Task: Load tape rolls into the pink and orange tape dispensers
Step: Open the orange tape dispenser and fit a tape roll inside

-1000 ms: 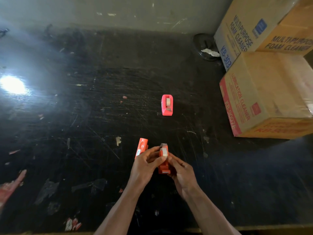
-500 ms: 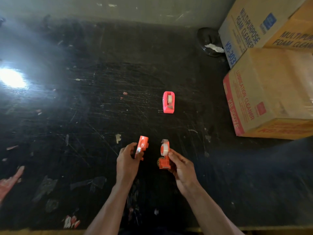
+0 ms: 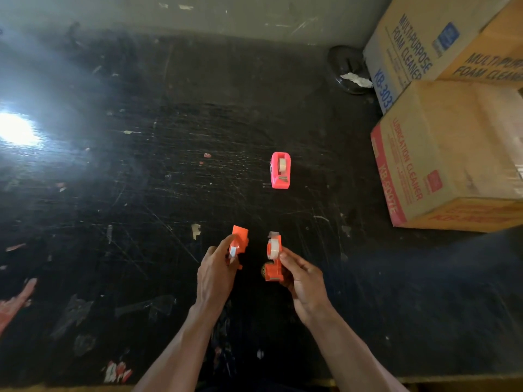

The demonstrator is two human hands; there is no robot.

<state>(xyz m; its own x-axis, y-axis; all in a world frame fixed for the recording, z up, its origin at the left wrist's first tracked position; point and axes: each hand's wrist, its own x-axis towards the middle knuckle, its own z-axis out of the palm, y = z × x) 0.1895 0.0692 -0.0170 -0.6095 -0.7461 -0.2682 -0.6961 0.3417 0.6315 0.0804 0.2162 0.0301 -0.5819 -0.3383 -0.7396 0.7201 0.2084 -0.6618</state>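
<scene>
The pink dispenser [image 3: 280, 170] sits loaded on the tabletop [image 3: 141, 193], while the left hand [image 3: 216, 274] grips the orange cover [image 3: 240, 241] and the right hand [image 3: 304, 281] pinches the orange dispenser body [image 3: 274, 267] carrying its roll [image 3: 273, 248], so closing it seems to be what remains.

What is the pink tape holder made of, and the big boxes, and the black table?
The pink dispenser looks like smooth moulded plastic, bright and even in colour. The boxes look like brown cardboard, matte with printed lettering. The table has a hard, glossy black top, scratched and glaring; wood or laminate, I cannot tell.
</scene>
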